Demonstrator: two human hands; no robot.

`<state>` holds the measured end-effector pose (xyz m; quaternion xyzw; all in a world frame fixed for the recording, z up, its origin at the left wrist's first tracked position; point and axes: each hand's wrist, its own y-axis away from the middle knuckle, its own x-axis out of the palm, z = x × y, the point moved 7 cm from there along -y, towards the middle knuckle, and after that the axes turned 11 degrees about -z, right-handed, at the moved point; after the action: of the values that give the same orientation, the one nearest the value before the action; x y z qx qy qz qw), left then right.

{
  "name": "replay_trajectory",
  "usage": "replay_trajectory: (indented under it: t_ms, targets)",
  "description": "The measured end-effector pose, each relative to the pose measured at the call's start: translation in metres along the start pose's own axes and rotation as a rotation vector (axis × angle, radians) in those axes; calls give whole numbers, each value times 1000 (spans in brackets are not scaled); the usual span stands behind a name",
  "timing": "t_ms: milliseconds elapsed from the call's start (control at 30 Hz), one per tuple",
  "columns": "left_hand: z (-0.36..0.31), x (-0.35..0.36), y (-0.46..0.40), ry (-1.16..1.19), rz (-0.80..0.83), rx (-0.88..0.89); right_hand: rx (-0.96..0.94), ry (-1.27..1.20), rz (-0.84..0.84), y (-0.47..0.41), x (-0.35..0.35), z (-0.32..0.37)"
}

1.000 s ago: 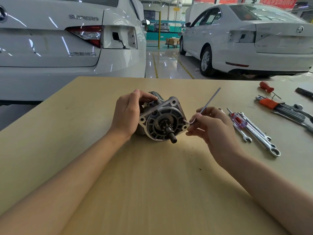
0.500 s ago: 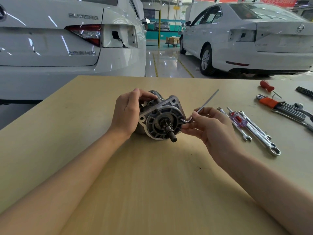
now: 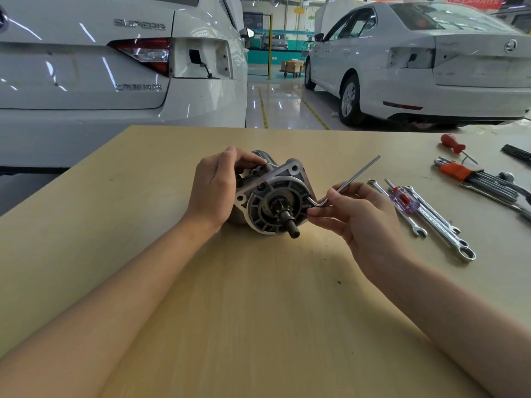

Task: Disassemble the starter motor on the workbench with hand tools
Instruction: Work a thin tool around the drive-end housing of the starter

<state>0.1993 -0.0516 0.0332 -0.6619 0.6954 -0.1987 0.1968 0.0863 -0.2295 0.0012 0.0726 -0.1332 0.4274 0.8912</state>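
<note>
A grey cast-metal starter motor (image 3: 273, 201) lies on its side at the centre of the frame on the pale wooden bench (image 3: 143, 239), its round flanged end and stubby dark shaft pointing toward the lower edge of the frame. The left hand (image 3: 218, 188) grips the motor from the left, fingers curled over the top of its housing and the thumb side against the flange. The right hand (image 3: 359, 214) sits just right of the motor and pinches a thin L-shaped steel hex key (image 3: 349, 182) near its bend; the key's short leg reaches to the right rim of the flange, while its long leg slants up toward the upper right. Whether the tip is seated in a bolt cannot be told.

At the right of the frame, apart from the hands, lie chrome combination wrenches (image 3: 439, 225) with a clear-handled screwdriver with a red band (image 3: 402, 200) across them. Farther right is a set of hex keys in an orange holder (image 3: 474, 179), and above it a small red-handled screwdriver (image 3: 454, 145). Two white sedans (image 3: 431, 67) stand on the glossy workshop floor across the upper part of the frame.
</note>
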Motion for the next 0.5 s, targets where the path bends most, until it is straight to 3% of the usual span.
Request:
replay_trajectory:
  t_ms: [500]
  targets:
    - [-1, 1, 1, -10, 4, 12, -108, 31, 68, 9, 6, 11]
